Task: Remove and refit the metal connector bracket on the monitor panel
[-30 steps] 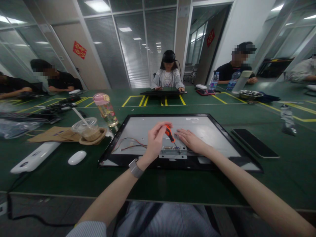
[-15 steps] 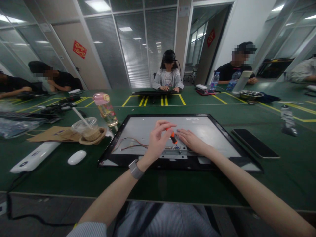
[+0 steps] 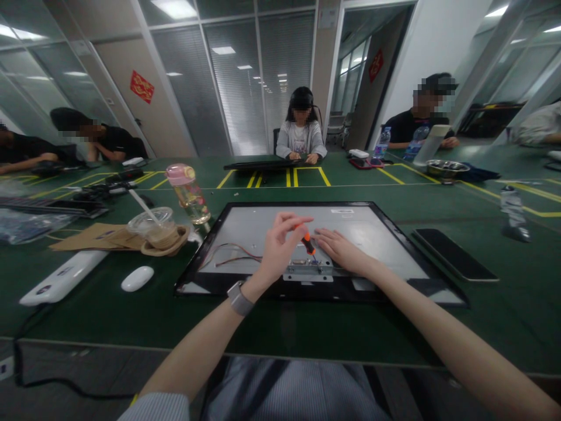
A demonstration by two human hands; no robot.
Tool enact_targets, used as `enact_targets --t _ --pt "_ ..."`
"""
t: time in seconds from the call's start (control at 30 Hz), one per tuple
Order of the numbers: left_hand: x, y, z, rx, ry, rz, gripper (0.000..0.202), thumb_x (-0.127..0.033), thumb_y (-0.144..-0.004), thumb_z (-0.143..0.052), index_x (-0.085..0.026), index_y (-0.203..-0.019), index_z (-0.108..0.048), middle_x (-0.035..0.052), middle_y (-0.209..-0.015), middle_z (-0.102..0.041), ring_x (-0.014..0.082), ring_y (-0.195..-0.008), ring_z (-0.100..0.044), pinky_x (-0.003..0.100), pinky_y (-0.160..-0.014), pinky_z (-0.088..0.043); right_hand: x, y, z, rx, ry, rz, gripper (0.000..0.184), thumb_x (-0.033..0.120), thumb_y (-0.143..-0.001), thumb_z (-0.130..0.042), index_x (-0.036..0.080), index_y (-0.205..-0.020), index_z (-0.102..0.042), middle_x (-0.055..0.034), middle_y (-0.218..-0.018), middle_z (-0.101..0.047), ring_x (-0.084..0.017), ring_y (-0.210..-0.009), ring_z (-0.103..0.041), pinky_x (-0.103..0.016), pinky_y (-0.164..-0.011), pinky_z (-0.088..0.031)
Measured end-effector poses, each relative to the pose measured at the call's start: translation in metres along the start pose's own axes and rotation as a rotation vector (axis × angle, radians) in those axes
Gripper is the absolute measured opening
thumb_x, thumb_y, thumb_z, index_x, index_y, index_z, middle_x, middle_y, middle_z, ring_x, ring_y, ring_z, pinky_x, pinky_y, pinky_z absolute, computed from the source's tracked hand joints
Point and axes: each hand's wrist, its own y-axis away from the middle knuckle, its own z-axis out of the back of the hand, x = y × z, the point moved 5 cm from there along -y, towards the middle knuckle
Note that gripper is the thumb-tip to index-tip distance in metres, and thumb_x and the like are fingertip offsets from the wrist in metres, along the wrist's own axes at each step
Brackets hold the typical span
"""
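Orange-handled screwdriver [image 3: 307, 240] sat pinched in my left hand [image 3: 278, 248], fingertips closed around the stubby handle. Its thin shaft slanted down toward the small metal connector bracket [image 3: 307, 272]. That bracket sat near the front edge of the monitor panel [image 3: 385, 234], which lay face down on the green table [image 3: 307, 327] with its grey metal back upward, directly in front of me. My right hand [image 3: 339, 250] gripped nothing: it lay open and flat on the metal, palm down, just beside the screwdriver's right side. The tip was too small to tell whether it sat fully in a screw head. To my judgement, doing this well meant bringing the shaft more upright, in line with the screw, and pressing down lightly while rolling the handle between thumb and fingers, so the tip would not slip and scar the bracket. The flat right hand was best left weighing on the panel to stop it sliding. Loose red and dark wires [image 3: 228, 257] lay on the metal left of the bracket, apart from the tool, and my left wrist needed to stay off them.
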Motion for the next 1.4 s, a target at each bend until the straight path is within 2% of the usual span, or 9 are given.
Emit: enact_targets --t 0.1,0.23,0.37,0.57,0.8,0.9,1.03,1.23,1.4 --pt "-0.0008 0.0008 -0.0007 -0.001 -0.011 0.019 0.018 -0.034 -0.091 -0.066 -0.023 -0.100 -0.076 0.0034 -0.091 -0.061 0.0131 -0.085 -0.061 0.025 -0.079 -0.052 -0.0018 -0.0007 -0.0023 -0.001 0.009 0.004 0.056 0.039 -0.104 -0.019 0.015 -0.140 -0.055 -0.0169 -0.152 -0.048 -0.029 -0.143 -0.040 -0.056 -0.117 -0.028" --pt "-0.0018 0.0029 -0.0034 0.008 0.092 0.094 0.024 -0.033 -0.096 -0.057 -0.020 -0.111 -0.070 0.0055 -0.096 -0.069 0.0153 -0.089 -0.066 0.028 -0.084 -0.053 -0.0027 -0.0002 -0.0032 0.010 0.003 -0.006 0.056 0.040 -0.105 -0.019 0.015 -0.143 -0.053 -0.0165 -0.153 -0.047 -0.029 -0.145 -0.038 -0.056 -0.118 -0.026" --pt "-0.0029 0.0013 -0.0031 0.000 0.082 0.095 0.025 -0.035 -0.097 -0.054 -0.018 -0.100 -0.072 0.0069 -0.096 -0.070 0.0177 -0.093 -0.066 0.031 -0.087 -0.052 -0.0042 0.0000 -0.0036 0.001 -0.009 -0.002 0.057 0.041 -0.105 -0.019 0.016 -0.142 -0.054 -0.0168 -0.152 -0.048 -0.029 -0.144 -0.038 -0.056 -0.118 -0.027" --pt "-0.0020 0.0017 0.0032 -0.090 -0.034 -0.001 0.011 -0.031 -0.082 -0.076 -0.020 -0.083 -0.076 0.0023 -0.086 -0.060 0.0137 -0.082 -0.060 0.027 -0.078 -0.050 -0.0066 -0.0016 -0.0058 -0.034 -0.016 0.014 0.056 0.042 -0.104 -0.020 0.018 -0.139 -0.057 -0.0158 -0.151 -0.050 -0.030 -0.142 -0.042 -0.057 -0.116 -0.029" --pt "-0.0037 0.0036 -0.0027 -0.015 0.081 0.050 0.018 -0.027 -0.092 -0.063 -0.020 -0.104 -0.074 0.0053 -0.093 -0.068 0.0150 -0.087 -0.066 0.028 -0.081 -0.054 -0.0060 -0.0005 -0.0057 -0.012 -0.017 -0.010 0.058 0.043 -0.104 -0.019 0.017 -0.142 -0.054 -0.0157 -0.152 -0.048 -0.030 -0.144 -0.038 -0.056 -0.118 -0.026" --pt "-0.0052 0.0020 -0.0027 -0.018 0.055 0.044 0.018 -0.028 -0.092 -0.062 -0.020 -0.101 -0.076 0.0068 -0.099 -0.069 0.0157 -0.091 -0.065 0.029 -0.084 -0.054 -0.0062 -0.0003 -0.0052 -0.017 -0.021 -0.004 0.057 0.043 -0.104 -0.019 0.018 -0.141 -0.054 -0.0151 -0.152 -0.049 -0.030 -0.144 -0.039 -0.056 -0.117 -0.027" --pt "-0.0046 0.0016 0.0016 -0.087 0.000 0.027 0.011 -0.029 -0.082 -0.074 -0.021 -0.089 -0.079 0.0044 -0.091 -0.065 0.0130 -0.081 -0.063 0.025 -0.075 -0.053 -0.0059 -0.0007 -0.0051 -0.021 -0.014 0.014 0.056 0.043 -0.104 -0.020 0.020 -0.140 -0.056 -0.0145 -0.150 -0.051 -0.029 -0.143 -0.041 -0.056 -0.117 -0.027" --pt "0.0033 0.0020 -0.0016 -0.020 0.133 0.127 0.025 -0.032 -0.096 -0.055 -0.019 -0.107 -0.074 0.0065 -0.094 -0.071 0.0163 -0.089 -0.067 0.031 -0.085 -0.053 -0.0074 -0.0010 -0.0066 -0.021 -0.028 -0.001 0.058 0.045 -0.104 -0.020 0.018 -0.141 -0.056 -0.0157 -0.152 -0.048 -0.029 -0.144 -0.038 -0.056 -0.117 -0.027" --pt "0.0037 -0.0001 0.0020 -0.075 0.034 0.110 0.019 -0.035 -0.087 -0.068 -0.022 -0.097 -0.077 0.0053 -0.097 -0.064 0.0154 -0.088 -0.062 0.028 -0.082 -0.051 -0.0047 -0.0007 -0.0042 -0.002 -0.015 0.001 0.059 0.043 -0.104 -0.017 0.016 -0.141 -0.055 -0.0174 -0.152 -0.048 -0.030 -0.144 -0.039 -0.056 -0.117 -0.027"
